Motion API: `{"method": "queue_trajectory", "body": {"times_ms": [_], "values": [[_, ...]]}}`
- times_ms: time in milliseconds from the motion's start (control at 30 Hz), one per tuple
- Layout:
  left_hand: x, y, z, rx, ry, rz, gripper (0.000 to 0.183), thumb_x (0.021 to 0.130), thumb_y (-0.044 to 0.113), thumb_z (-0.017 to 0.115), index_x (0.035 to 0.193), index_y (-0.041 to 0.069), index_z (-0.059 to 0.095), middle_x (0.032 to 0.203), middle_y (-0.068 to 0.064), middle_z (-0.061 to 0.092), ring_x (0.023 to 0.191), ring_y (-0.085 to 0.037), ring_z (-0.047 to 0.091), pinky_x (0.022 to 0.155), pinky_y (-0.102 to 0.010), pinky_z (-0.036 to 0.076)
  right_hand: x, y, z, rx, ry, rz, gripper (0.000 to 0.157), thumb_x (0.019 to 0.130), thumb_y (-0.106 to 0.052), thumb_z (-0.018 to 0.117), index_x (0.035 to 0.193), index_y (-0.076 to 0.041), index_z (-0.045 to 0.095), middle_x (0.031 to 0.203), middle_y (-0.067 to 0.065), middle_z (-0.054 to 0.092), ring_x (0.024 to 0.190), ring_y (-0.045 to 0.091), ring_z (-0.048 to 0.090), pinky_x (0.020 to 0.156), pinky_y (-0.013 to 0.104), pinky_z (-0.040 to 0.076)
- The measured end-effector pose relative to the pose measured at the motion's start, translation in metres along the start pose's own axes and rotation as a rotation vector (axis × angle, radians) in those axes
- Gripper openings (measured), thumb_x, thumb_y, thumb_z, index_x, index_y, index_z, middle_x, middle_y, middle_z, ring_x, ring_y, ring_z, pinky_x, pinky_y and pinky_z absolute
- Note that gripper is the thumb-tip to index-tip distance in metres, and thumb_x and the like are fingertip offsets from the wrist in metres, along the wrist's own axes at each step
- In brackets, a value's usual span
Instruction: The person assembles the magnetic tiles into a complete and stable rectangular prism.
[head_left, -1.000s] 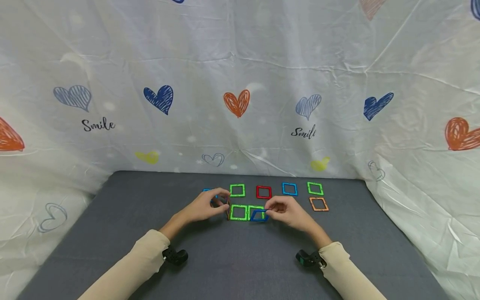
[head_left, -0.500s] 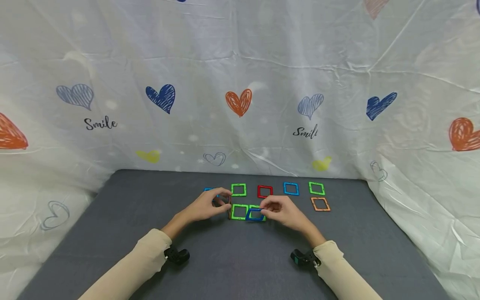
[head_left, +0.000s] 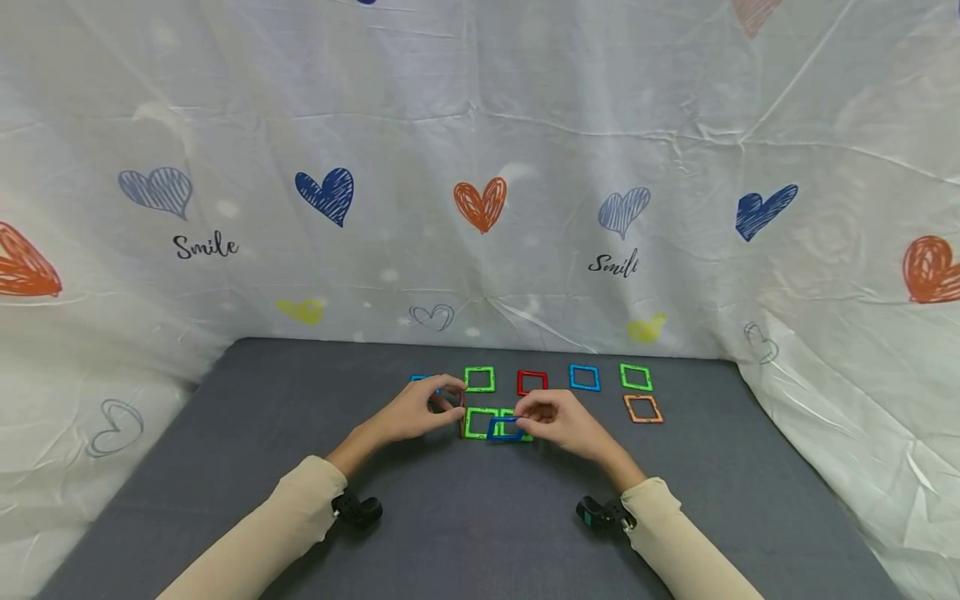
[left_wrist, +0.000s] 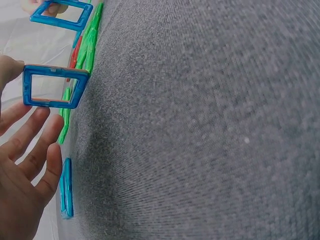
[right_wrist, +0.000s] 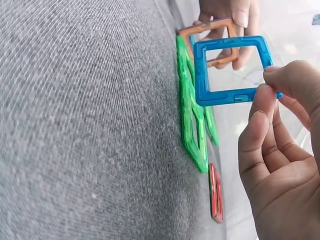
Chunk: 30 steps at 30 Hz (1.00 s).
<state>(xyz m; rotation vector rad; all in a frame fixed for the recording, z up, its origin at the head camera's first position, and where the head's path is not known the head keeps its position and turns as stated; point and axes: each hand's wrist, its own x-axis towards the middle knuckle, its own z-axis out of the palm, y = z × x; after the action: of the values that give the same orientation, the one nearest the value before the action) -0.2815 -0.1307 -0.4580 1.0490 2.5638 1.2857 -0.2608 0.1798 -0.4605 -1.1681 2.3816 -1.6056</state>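
Observation:
In the head view my left hand (head_left: 420,410) holds a tile upright on its edge at the left end of two flat green square magnetic tiles (head_left: 467,425). The left wrist view shows this upright piece as a blue frame (left_wrist: 47,71) with orange edging behind it; the right wrist view shows its orange side (right_wrist: 215,25). Between thumb and fingers my right hand (head_left: 558,423) pinches a blue square magnetic tile (right_wrist: 201,75). That tile is raised and tilted over the green pair, apart from the upright piece, and partly covers the right green tile in the head view.
Behind the hands lie a green tile (head_left: 480,368), a red tile (head_left: 532,372), a blue tile (head_left: 585,367) and another green tile (head_left: 636,367). An orange tile (head_left: 643,420) lies to the right. One more blue tile (head_left: 418,378) is partly hidden behind the left hand. All rest on a grey cloth-covered table (head_left: 480,517).
My right hand has carried the blue tile a little leftward over the green pair, closer to the upright piece. The left hand stays in place with its hold; the view has shifted slightly.

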Motion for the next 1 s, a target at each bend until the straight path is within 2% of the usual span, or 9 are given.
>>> {"method": "queue_trajectory", "body": {"times_ms": [200, 400, 467, 800, 1000], "values": [[0.002, 0.001, 0.0, 0.004, 0.0, -0.01, 0.044, 0.101, 0.024, 0.068, 0.137, 0.0, 0.058, 0.13, -0.012, 0.061, 0.097, -0.018, 0.069, 0.076, -0.032, 0.056, 0.002, 0.0, 0.004, 0.036, -0.011, 0.036, 0.01, 0.094, 0.0, 0.073, 0.104, -0.001, 0.073, 0.097, 0.016, 0.07, 0.078, 0.024, 0.066, 0.063, 0.03, 0.054], [0.001, -0.001, 0.0, -0.005, -0.002, -0.01, 0.044, 0.101, 0.027, 0.068, 0.136, 0.001, 0.058, 0.129, -0.011, 0.062, 0.097, -0.019, 0.069, 0.076, -0.032, 0.056, 0.006, -0.03, 0.009, 0.036, -0.018, 0.033, 0.01, 0.092, 0.009, 0.071, 0.102, 0.008, 0.071, 0.094, 0.022, 0.069, 0.076, 0.031, 0.065, 0.062, 0.03, 0.053], [0.0, -0.001, 0.0, -0.011, -0.005, -0.012, 0.045, 0.101, 0.027, 0.067, 0.136, 0.0, 0.058, 0.129, -0.012, 0.061, 0.098, -0.019, 0.069, 0.077, -0.033, 0.056, 0.007, -0.037, 0.011, 0.032, -0.017, 0.028, 0.01, 0.092, 0.009, 0.071, 0.101, 0.009, 0.071, 0.093, 0.021, 0.069, 0.075, 0.03, 0.065, 0.062, 0.03, 0.053], [0.0, 0.001, -0.001, -0.004, -0.014, -0.015, 0.045, 0.101, 0.026, 0.068, 0.136, -0.001, 0.058, 0.13, -0.014, 0.061, 0.098, -0.02, 0.069, 0.077, -0.032, 0.056, 0.016, -0.043, 0.02, -0.01, -0.021, 0.038, 0.011, 0.091, 0.009, 0.071, 0.102, 0.007, 0.072, 0.094, 0.018, 0.069, 0.078, 0.028, 0.066, 0.066, 0.037, 0.056], [0.0, 0.001, -0.002, -0.004, -0.015, -0.005, 0.044, 0.101, 0.026, 0.067, 0.136, -0.001, 0.059, 0.13, -0.014, 0.061, 0.098, -0.021, 0.069, 0.077, -0.033, 0.056, 0.018, -0.043, 0.023, -0.016, -0.023, 0.043, 0.011, 0.091, 0.01, 0.071, 0.101, 0.009, 0.072, 0.094, 0.019, 0.069, 0.077, 0.03, 0.065, 0.065, 0.035, 0.055]]}}
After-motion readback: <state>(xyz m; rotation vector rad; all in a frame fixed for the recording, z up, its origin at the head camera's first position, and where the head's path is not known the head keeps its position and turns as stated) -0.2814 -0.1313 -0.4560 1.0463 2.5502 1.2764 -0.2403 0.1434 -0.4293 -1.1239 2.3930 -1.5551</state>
